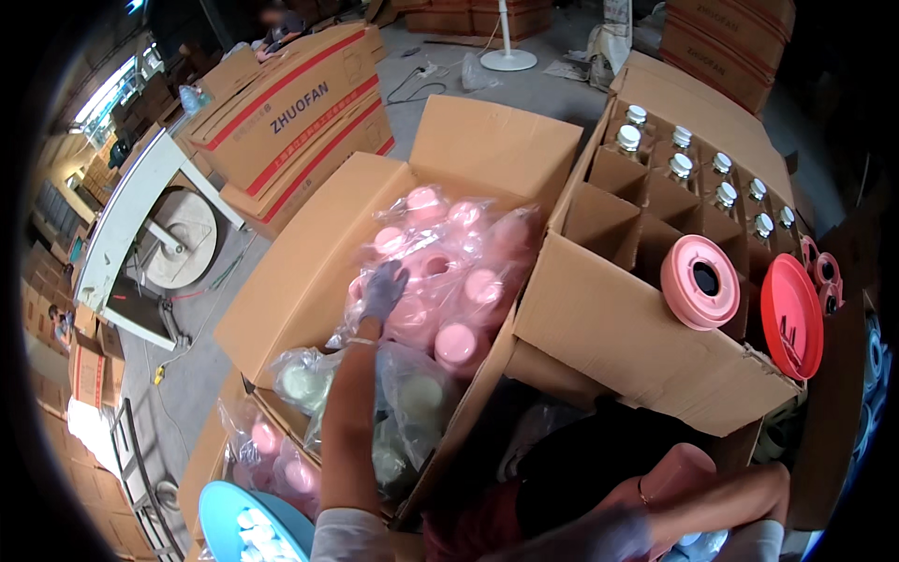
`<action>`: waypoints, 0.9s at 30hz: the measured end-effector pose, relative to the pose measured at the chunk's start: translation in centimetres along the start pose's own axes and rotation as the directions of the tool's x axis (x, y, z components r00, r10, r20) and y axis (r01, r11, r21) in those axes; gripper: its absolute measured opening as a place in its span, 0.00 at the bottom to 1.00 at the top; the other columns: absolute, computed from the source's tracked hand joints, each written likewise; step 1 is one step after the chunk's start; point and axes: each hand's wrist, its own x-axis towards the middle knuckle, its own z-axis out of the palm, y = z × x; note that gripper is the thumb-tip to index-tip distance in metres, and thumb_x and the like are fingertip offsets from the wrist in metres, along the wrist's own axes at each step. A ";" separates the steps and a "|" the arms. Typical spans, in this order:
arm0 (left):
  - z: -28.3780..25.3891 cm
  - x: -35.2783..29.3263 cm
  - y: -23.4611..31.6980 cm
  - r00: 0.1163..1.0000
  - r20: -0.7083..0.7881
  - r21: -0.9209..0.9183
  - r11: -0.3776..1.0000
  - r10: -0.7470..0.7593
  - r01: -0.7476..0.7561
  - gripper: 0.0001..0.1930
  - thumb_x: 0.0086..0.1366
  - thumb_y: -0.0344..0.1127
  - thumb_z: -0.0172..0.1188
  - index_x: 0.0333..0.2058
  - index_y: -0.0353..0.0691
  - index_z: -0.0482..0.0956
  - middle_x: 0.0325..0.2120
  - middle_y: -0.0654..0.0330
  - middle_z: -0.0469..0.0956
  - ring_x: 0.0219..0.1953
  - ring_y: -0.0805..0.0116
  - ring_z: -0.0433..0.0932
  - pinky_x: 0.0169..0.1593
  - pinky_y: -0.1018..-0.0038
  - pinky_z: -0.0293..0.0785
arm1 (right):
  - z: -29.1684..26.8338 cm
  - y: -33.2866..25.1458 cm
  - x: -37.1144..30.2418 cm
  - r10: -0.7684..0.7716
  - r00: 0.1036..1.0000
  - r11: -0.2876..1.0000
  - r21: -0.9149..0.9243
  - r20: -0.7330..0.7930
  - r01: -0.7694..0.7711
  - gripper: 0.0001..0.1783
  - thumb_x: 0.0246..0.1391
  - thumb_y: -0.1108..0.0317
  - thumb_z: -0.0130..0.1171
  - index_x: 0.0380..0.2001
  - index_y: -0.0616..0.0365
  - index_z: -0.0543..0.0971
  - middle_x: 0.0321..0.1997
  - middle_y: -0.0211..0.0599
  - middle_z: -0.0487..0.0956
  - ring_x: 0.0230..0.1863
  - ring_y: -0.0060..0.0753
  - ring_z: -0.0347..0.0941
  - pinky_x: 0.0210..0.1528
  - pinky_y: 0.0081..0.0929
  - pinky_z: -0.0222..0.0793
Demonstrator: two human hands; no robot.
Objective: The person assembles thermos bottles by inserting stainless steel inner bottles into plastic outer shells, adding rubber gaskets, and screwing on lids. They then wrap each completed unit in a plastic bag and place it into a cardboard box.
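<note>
Head view shows your gloved left hand [384, 290] reaching into the clear plastic bag of round pink plastic lids [449, 272] that sits in the big open cardboard carton [309, 262] before you. Your fingers lie spread over one lid near the bag's left side, touching it rather than pinching it. You seem to be at the picking stage: a lid is being singled out, not yet lifted. Next, you would need to close your fingers round its rim and draw it clear of the plastic film.

Your right hand [599, 534] sits low by your lap, blurred; I cannot tell whether it holds anything, though a pink cylinder-shaped container [679, 473] is just beside it.

By count: about eight lids show through the bag; ten glass jars with silvery caps [681, 167] stand in the divided carton [609, 225] to your right; one pink ring-shaped lid [700, 281] and one red round disc [792, 317] lean at its front edge.
</note>
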 end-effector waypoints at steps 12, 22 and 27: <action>4.6 2.2 5.9 0.823 -0.083 0.301 0.774 -0.561 0.558 0.51 0.53 0.57 0.67 0.67 0.32 0.54 0.54 0.46 0.68 0.55 0.50 0.69 0.56 0.55 0.68 | -1.6 -0.8 -9.2 0.027 0.644 0.587 -0.510 -0.764 -0.629 0.15 0.53 0.68 0.66 0.44 0.60 0.82 0.42 0.44 0.80 0.43 0.43 0.78 0.46 0.35 0.74; 2.7 1.6 9.7 0.965 -0.033 0.227 0.942 0.261 -0.247 0.14 0.58 0.39 0.57 0.41 0.39 0.77 0.40 0.52 0.76 0.42 0.54 0.75 0.43 0.57 0.72 | -1.9 0.2 -7.8 0.155 0.616 0.302 -0.556 -0.773 -0.774 0.21 0.50 0.61 0.66 0.47 0.55 0.80 0.40 0.44 0.80 0.41 0.49 0.77 0.46 0.39 0.73; -3.8 -0.7 -3.4 0.965 -0.257 0.125 0.988 -0.061 0.095 0.11 0.61 0.37 0.55 0.35 0.36 0.79 0.34 0.47 0.80 0.37 0.49 0.79 0.41 0.58 0.75 | -1.7 0.0 -7.4 0.166 0.560 0.275 -0.507 -0.812 -0.817 0.20 0.50 0.61 0.66 0.46 0.56 0.80 0.38 0.44 0.80 0.41 0.49 0.77 0.46 0.40 0.73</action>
